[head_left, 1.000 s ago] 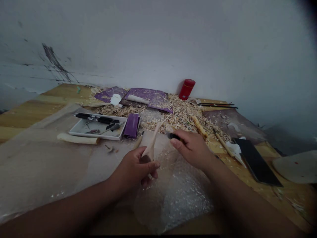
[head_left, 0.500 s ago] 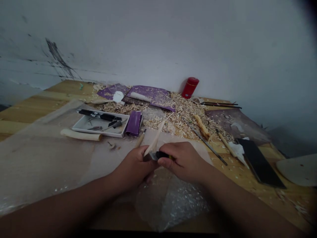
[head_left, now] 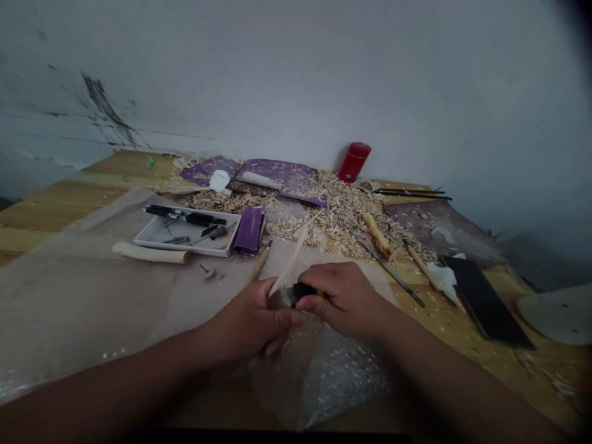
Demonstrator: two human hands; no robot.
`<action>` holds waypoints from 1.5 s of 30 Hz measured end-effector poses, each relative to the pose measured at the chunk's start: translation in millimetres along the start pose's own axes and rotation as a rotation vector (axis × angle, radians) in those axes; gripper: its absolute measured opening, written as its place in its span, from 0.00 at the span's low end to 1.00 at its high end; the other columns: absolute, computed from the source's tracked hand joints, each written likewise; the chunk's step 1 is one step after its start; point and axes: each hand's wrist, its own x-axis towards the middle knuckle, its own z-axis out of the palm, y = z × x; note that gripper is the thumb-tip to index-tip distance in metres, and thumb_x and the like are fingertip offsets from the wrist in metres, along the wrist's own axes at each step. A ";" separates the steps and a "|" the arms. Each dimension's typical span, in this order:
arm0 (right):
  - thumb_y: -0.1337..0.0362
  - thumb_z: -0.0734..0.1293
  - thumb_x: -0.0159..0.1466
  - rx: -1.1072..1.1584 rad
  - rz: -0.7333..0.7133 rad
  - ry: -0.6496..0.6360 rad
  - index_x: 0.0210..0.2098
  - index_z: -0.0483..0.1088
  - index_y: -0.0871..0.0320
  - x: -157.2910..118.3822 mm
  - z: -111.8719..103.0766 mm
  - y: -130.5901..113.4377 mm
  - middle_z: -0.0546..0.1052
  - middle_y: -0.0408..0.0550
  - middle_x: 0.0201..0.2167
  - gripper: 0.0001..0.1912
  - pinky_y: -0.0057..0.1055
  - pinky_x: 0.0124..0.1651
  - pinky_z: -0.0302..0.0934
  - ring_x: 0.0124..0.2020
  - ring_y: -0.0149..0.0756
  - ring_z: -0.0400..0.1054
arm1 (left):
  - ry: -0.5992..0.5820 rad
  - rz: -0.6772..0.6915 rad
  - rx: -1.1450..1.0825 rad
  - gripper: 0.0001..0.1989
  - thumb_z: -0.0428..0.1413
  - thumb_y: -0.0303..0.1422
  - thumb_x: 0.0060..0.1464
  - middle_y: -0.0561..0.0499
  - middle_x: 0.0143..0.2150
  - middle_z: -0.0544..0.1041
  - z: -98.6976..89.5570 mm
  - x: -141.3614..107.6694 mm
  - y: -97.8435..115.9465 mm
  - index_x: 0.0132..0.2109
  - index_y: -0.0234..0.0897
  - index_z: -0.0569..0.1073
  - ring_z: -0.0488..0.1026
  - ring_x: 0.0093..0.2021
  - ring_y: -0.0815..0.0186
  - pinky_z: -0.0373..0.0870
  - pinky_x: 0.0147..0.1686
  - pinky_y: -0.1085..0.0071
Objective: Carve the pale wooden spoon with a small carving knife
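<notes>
My left hand [head_left: 256, 317] is closed around the lower end of a slim, pale wooden piece [head_left: 292, 262], whose thin tip points away toward the shavings. In my right hand [head_left: 345, 299] is a carving knife with a dark handle [head_left: 303, 290]. Its short, wide metal blade [head_left: 281, 298] lies against the wood just by my left fingers. My left thumb reaches under the blade toward the knife. The wood's lower end is hidden in my left hand. Clear plastic wrap [head_left: 342, 376] lies below both hands.
Wood shavings [head_left: 342, 216] heap up behind my hands. To the left are a white tool tray [head_left: 185, 240], a curved wooden piece [head_left: 150, 252] and purple sandpaper [head_left: 250, 229]. A metal file [head_left: 391, 274] and a black slab [head_left: 488, 302] lie right. A red container [head_left: 354, 162] leans against the wall.
The knife blade has shifted slightly down and left along the wood. My left thumb now stretches further right beneath the blade. Both hands keep their hold.
</notes>
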 end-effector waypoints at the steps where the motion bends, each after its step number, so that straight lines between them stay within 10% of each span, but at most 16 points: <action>1: 0.50 0.49 0.61 -0.020 0.002 0.012 0.28 0.63 0.58 -0.1 0.6 0.9 0.66 0.42 0.23 0.21 0.24 0.28 0.47 0.26 0.28 0.59 | -0.002 -0.004 -0.010 0.10 0.51 0.34 0.48 0.64 0.09 0.60 0.3 -0.1 -0.3 0.37 0.36 0.60 0.58 0.08 0.75 0.51 0.06 0.84; 12: 0.51 0.51 0.61 -0.201 0.154 0.246 0.28 0.65 0.59 -2.5 -3.0 16.2 0.67 0.44 0.23 0.20 0.26 0.29 0.48 0.27 0.31 0.60 | -0.077 -0.007 -0.065 0.09 0.51 0.35 0.49 0.63 0.09 0.62 3.4 -1.1 -2.0 0.31 0.37 0.59 0.61 0.09 0.74 0.50 0.05 0.84; 23: 0.51 0.49 0.62 0.142 -0.020 -0.022 0.29 0.62 0.59 -1.3 3.8 -0.3 0.64 0.41 0.22 0.21 0.24 0.28 0.48 0.25 0.27 0.58 | -0.077 -0.012 -0.034 0.08 0.50 0.34 0.50 0.63 0.09 0.62 -1.5 -0.8 1.5 0.36 0.36 0.61 0.63 0.10 0.73 0.50 0.05 0.84; 45: 0.51 0.51 0.61 -0.073 0.062 0.175 0.29 0.64 0.58 0.8 9.8 7.4 0.66 0.43 0.23 0.19 0.25 0.29 0.48 0.25 0.29 0.59 | -0.119 0.046 -0.166 0.08 0.50 0.35 0.49 0.64 0.09 0.61 1.6 -0.2 -7.9 0.29 0.37 0.59 0.59 0.07 0.76 0.49 0.05 0.85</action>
